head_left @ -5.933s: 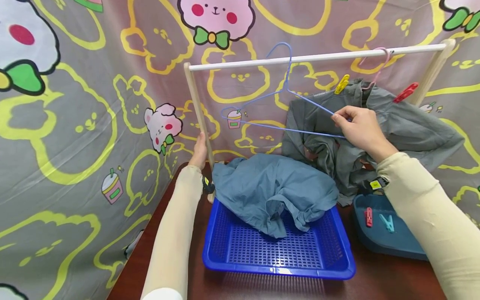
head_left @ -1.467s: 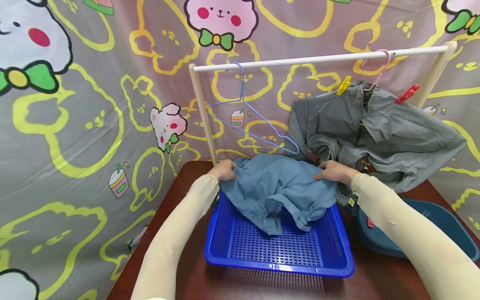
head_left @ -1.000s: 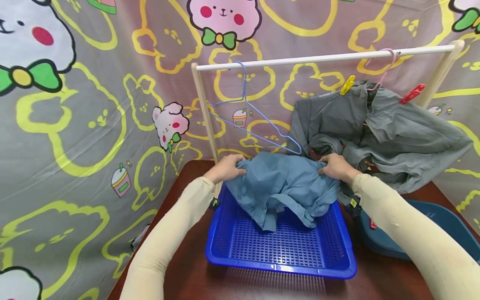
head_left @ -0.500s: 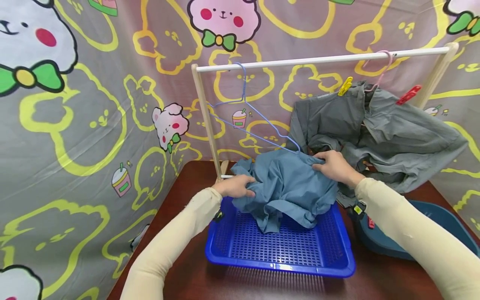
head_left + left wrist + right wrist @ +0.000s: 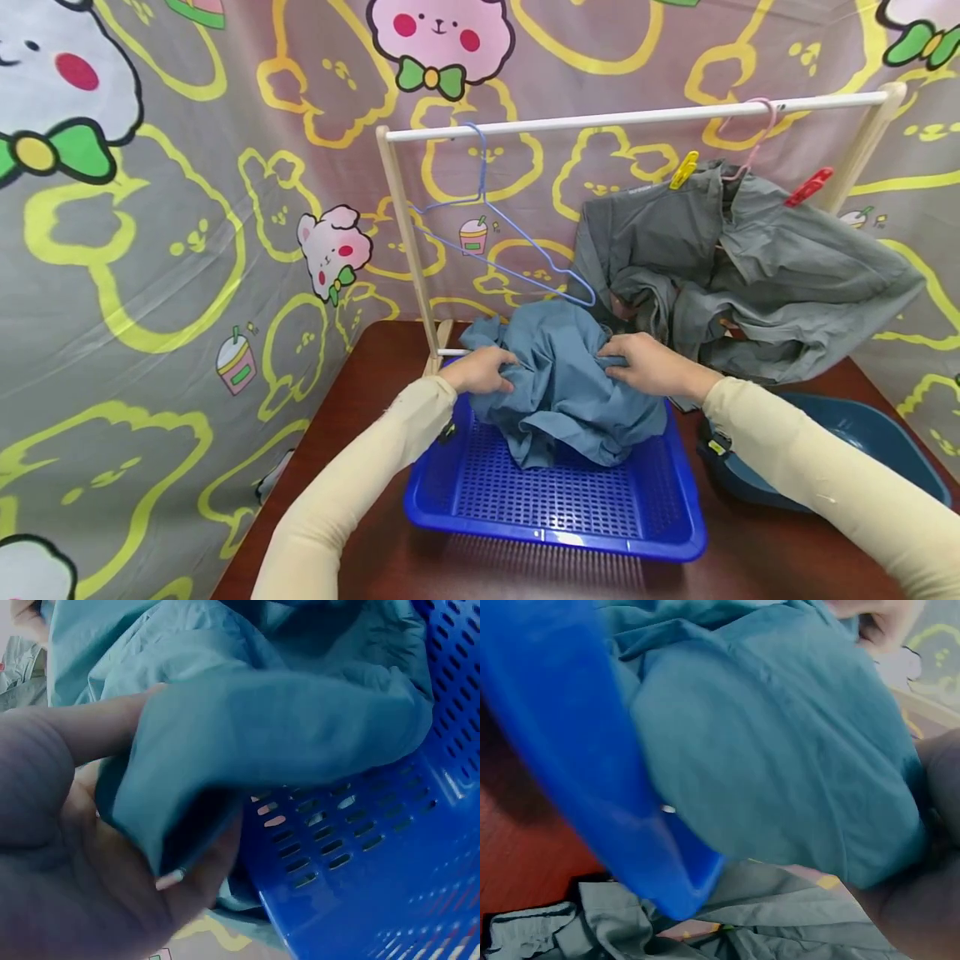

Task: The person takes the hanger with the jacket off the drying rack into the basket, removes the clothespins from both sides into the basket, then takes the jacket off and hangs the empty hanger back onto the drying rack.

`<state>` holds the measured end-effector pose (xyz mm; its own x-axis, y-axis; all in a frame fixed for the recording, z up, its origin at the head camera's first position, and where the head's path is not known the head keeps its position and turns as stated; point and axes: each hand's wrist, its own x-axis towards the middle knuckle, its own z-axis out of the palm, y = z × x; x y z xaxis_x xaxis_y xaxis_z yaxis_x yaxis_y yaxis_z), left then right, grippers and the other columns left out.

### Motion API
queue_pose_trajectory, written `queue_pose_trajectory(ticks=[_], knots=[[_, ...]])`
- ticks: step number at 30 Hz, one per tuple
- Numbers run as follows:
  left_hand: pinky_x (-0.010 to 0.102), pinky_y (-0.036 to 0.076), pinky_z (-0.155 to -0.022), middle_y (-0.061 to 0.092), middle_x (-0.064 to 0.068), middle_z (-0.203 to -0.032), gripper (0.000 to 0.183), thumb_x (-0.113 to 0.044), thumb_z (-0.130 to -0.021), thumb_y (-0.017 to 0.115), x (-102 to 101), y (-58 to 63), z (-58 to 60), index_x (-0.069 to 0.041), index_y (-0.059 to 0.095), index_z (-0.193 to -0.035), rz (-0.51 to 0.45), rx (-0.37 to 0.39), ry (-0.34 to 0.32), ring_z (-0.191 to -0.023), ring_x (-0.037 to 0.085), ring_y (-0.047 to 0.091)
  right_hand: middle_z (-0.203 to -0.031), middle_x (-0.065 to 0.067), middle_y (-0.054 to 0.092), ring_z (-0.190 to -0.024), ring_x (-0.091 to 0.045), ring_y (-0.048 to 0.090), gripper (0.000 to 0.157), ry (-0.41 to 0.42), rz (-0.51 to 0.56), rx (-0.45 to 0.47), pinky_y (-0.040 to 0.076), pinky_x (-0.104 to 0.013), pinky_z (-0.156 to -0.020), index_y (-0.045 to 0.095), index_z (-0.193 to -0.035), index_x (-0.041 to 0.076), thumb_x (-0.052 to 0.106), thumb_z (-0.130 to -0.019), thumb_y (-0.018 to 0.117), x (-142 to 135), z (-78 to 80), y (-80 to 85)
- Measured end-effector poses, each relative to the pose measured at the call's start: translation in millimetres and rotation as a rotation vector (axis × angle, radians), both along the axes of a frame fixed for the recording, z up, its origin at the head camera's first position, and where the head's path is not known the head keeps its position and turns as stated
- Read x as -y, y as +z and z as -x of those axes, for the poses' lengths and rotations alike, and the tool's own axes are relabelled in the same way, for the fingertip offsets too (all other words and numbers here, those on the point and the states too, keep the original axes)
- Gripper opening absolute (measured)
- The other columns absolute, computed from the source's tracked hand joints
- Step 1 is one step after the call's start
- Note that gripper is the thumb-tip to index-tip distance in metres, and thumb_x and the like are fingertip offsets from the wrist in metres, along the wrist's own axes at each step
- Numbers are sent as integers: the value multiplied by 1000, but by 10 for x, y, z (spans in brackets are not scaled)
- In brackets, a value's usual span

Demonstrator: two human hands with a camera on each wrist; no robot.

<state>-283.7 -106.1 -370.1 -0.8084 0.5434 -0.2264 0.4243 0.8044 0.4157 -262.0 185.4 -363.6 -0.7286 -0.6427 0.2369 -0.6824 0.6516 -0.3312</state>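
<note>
A crumpled blue-grey cloth garment (image 5: 562, 375) lies in the back part of a blue plastic basket (image 5: 555, 533). My left hand (image 5: 483, 371) grips its left side. In the left wrist view, the thumb lies over a fold of the garment (image 5: 247, 735), with the fingers beneath. My right hand (image 5: 645, 362) holds the garment's upper right part, its fingers pressed into the folds. Dark fabric and shadow hide some right fingertips in the right wrist view. The garment's front edge droops toward the basket floor.
Behind the basket stands a rack with a white rod (image 5: 600, 121), bearing a bare blue hanger (image 5: 517, 221). A grey garment (image 5: 675, 233) hangs from a pink hanger (image 5: 761, 137) with a yellow clothespin (image 5: 684, 170) and a red clothespin (image 5: 809, 186). A dark teal tray (image 5: 862, 442) sits right.
My right hand has left the blue hanger, which now hangs farther left on the rod. Both hands have taken hold of the blue-grey garment and gathered it inward, bunching it up.
</note>
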Motion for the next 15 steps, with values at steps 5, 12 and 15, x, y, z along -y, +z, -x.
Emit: queue_pose_trajectory(ticks=[5,12,15], knots=[[37,44,-83,57,12,-116,41,-22,-79,78,8,-32,67,-10,61,-114,-26,-121,123,-103,29,52,-102,-11,64,-94,-28,61,23,124,-122,41,49,-39,-80,68,-106,0,-1,-83,68,35,3,-90],[48,42,-89,27,24,-140,95,-29,-71,85,14,-46,212,-19,30,-148,-36,-94,314,-122,41,34,-95,-7,63,-93,-28,60,24,202,-282,57,47,-45,-83,67,-100,4,-4,-77,67,105,51,-158],[48,40,-94,24,24,-145,106,-29,-71,85,1,-34,275,-21,17,-152,-24,-53,281,-128,41,33,-93,-5,62,-93,-27,59,25,195,-334,90,46,-46,-84,66,-99,4,-4,-76,66,141,73,-168]])
